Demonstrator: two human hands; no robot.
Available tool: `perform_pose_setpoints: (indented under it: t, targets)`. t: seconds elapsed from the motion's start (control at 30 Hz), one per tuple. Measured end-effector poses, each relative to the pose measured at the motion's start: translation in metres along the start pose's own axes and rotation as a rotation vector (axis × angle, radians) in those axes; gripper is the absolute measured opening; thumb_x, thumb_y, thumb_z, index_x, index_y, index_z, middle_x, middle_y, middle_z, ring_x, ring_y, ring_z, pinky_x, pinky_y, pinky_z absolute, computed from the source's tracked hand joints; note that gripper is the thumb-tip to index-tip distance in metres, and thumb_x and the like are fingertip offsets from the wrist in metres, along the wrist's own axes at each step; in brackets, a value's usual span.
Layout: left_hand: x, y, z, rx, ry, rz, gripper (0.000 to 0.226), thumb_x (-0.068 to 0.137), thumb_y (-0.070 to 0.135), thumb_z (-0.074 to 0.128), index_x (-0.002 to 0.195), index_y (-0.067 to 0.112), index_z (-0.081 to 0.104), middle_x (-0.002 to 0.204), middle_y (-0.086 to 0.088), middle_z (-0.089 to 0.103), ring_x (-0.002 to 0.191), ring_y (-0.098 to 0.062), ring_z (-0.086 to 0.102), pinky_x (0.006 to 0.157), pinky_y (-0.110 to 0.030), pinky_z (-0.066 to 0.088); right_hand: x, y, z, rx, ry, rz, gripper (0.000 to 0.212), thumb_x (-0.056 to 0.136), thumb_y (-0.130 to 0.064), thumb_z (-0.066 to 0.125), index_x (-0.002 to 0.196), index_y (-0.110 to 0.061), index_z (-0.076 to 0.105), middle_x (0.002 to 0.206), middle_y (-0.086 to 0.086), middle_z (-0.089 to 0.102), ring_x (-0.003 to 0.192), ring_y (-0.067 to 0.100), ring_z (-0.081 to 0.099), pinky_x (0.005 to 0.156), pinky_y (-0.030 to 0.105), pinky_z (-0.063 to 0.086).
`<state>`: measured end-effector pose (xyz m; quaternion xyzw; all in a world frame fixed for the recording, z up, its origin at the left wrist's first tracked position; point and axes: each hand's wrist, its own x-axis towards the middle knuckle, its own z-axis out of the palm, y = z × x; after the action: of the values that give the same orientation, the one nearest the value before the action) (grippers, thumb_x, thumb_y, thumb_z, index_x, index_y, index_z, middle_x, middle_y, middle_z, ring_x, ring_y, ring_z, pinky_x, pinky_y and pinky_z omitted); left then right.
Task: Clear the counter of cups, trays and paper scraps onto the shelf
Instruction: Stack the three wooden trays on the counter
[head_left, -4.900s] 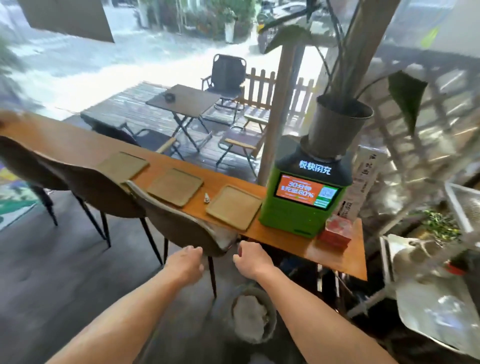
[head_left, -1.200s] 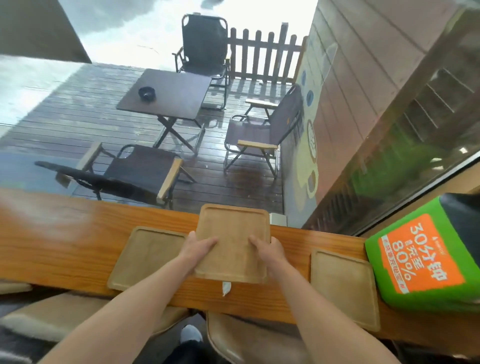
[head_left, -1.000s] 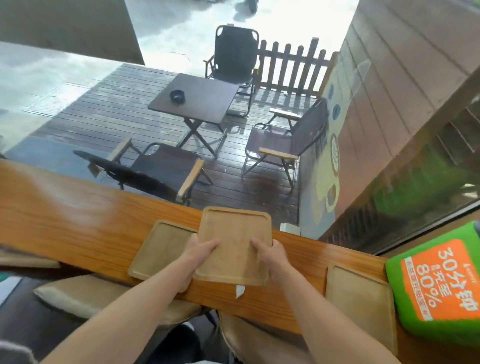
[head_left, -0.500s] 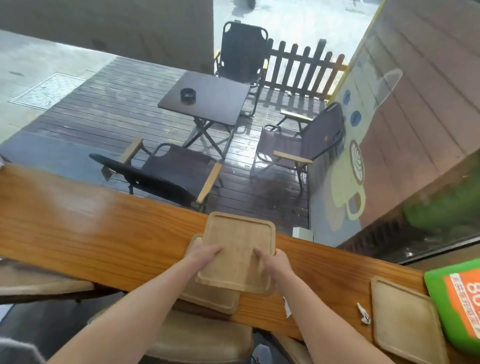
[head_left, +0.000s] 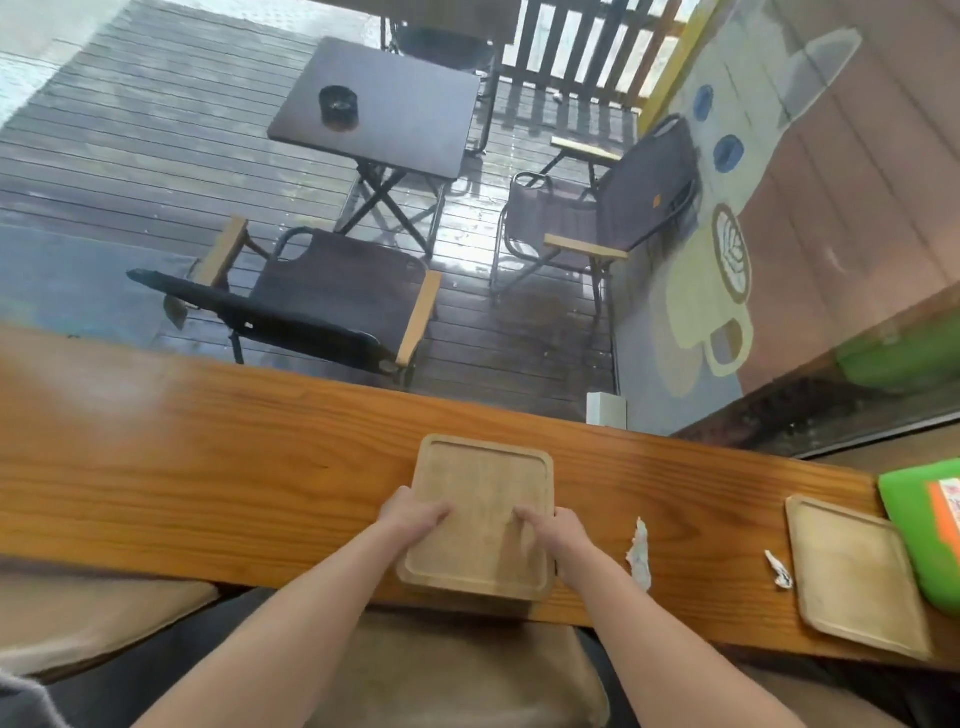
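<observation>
A square wooden tray (head_left: 480, 499) lies on top of a second tray, whose edge barely shows beneath its near side, on the long wooden counter (head_left: 208, 467). My left hand (head_left: 410, 517) grips the tray's left edge and my right hand (head_left: 558, 527) grips its right edge, thumbs on top. A third wooden tray (head_left: 852, 571) lies flat at the right end of the counter. Two crumpled white paper scraps sit between them, one (head_left: 640, 553) just right of my right hand, the other (head_left: 777, 570) against the right tray.
A green charging box (head_left: 919, 525) stands at the counter's far right. Brown chair seats (head_left: 457, 670) are tucked under the near edge. Beyond a glass window lie a wet deck, a dark folding table (head_left: 379, 109) and folding chairs.
Both hands lifted the middle tray, carried it left and set it squarely over the left tray. The view shifted left, bringing the paper scraps and right tray further in.
</observation>
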<state>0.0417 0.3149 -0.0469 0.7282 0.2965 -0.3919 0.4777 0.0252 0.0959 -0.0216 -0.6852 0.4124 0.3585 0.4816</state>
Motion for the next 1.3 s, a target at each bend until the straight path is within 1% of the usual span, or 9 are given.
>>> perform_pose_setpoints:
  t: [0.1,0.2,0.3,0.43,0.53,0.7,0.83,1.07,1.3]
  targets:
    - [0.006,-0.003,0.006,0.002,-0.018,-0.013,0.049,0.089,0.034,0.07,0.129,0.009,0.054,0.107,-0.004,0.064,0.092,-0.02,0.057,0.074,-0.03,0.048,0.002,0.001,0.003,-0.083,0.027,0.012,0.058,0.094,-0.037,0.066,0.139,-0.007,0.047,0.133,0.013,0.058,0.118,0.032,0.057,0.101,0.047,0.049]
    - [0.004,-0.003,0.009,-0.029,0.028,-0.01,0.059,0.089,0.031,0.072,0.135,0.006,0.044,0.106,-0.003,0.057,0.095,-0.022,0.057,0.075,-0.032,0.049,0.003,0.0,0.006,-0.143,0.061,-0.006,0.053,0.095,-0.036,0.064,0.136,-0.007,0.049,0.129,0.012,0.061,0.114,0.03,0.06,0.097,0.044,0.052]
    - [-0.004,0.001,0.014,0.097,0.104,0.027,0.071,0.089,0.031,0.071,0.142,0.002,0.033,0.13,-0.012,0.055,0.114,-0.029,0.058,0.08,-0.031,0.048,0.003,-0.003,0.011,-0.229,0.141,-0.048,0.053,0.095,-0.038,0.063,0.134,-0.004,0.05,0.126,0.013,0.061,0.111,0.029,0.06,0.093,0.04,0.054]
    - [-0.012,0.004,0.02,0.32,0.193,0.064,0.059,0.093,0.034,0.061,0.139,0.002,0.044,0.138,-0.016,0.047,0.122,-0.032,0.049,0.099,-0.038,0.045,0.0,-0.001,0.018,-0.35,0.243,-0.071,0.055,0.095,-0.036,0.06,0.137,-0.003,0.048,0.133,0.015,0.056,0.115,0.03,0.057,0.087,0.035,0.049]
    - [-0.016,0.004,0.024,0.397,0.228,0.048,0.058,0.093,0.04,0.06,0.137,0.005,0.046,0.139,-0.015,0.043,0.126,-0.034,0.043,0.106,-0.041,0.041,0.0,0.003,0.024,-0.351,0.274,-0.052,0.057,0.094,-0.036,0.061,0.139,-0.004,0.046,0.141,0.015,0.047,0.121,0.032,0.052,0.1,0.04,0.047]
    - [-0.02,-0.001,0.031,0.323,0.29,0.062,0.057,0.093,0.035,0.063,0.138,0.005,0.045,0.139,-0.015,0.043,0.124,-0.032,0.047,0.102,-0.041,0.046,0.001,0.008,0.029,-0.345,0.277,-0.003,0.064,0.092,-0.042,0.061,0.142,-0.006,0.044,0.147,0.014,0.039,0.132,0.036,0.041,0.108,0.045,0.041]
    - [-0.02,-0.007,0.032,0.265,0.311,0.078,0.051,0.092,0.029,0.064,0.135,0.004,0.05,0.134,-0.015,0.053,0.121,-0.031,0.052,0.101,-0.043,0.049,0.002,0.008,0.033,-0.294,0.252,0.02,0.069,0.089,-0.043,0.062,0.144,-0.005,0.041,0.146,0.014,0.041,0.129,0.034,0.046,0.105,0.043,0.044]
    - [-0.016,-0.005,0.024,0.244,0.271,0.083,0.041,0.093,0.029,0.061,0.126,0.005,0.059,0.125,-0.012,0.06,0.113,-0.028,0.058,0.094,-0.041,0.053,0.003,0.009,0.027,-0.271,0.219,0.025,0.058,0.089,-0.044,0.061,0.13,-0.004,0.057,0.123,0.011,0.061,0.105,0.026,0.059,0.083,0.034,0.051]
    - [-0.014,0.0,0.014,0.262,0.18,0.043,0.04,0.093,0.031,0.061,0.122,0.005,0.055,0.111,-0.009,0.06,0.099,-0.026,0.058,0.074,-0.033,0.05,-0.002,0.008,0.02,-0.223,0.218,0.026,0.048,0.09,-0.04,0.06,0.124,-0.005,0.059,0.096,0.004,0.056,0.089,0.021,0.054,0.074,0.032,0.047]
